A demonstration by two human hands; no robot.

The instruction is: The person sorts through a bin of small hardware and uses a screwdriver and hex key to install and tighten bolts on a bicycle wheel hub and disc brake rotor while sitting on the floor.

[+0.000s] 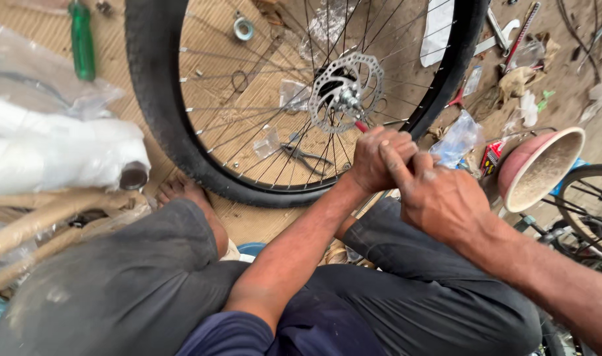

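Observation:
A black bicycle wheel [157,99] stands on the floor in front of my knees, its silver brake disc [346,90] at the hub. My left hand [379,159] is clenched around a red-handled tool [361,126] whose tip meets the hub just below the disc. My right hand [437,194] presses against the left one, its forefinger lying over the left knuckles. Most of the tool is hidden inside my fist.
Pliers [302,155] lie on the wooden boards behind the spokes. A green-handled screwdriver [82,41] lies at top left beside white wrapped tubes [57,155]. A pink bowl [540,168] tilts at right, near another wheel [588,198]. Wrenches [499,33] and scraps litter the far right.

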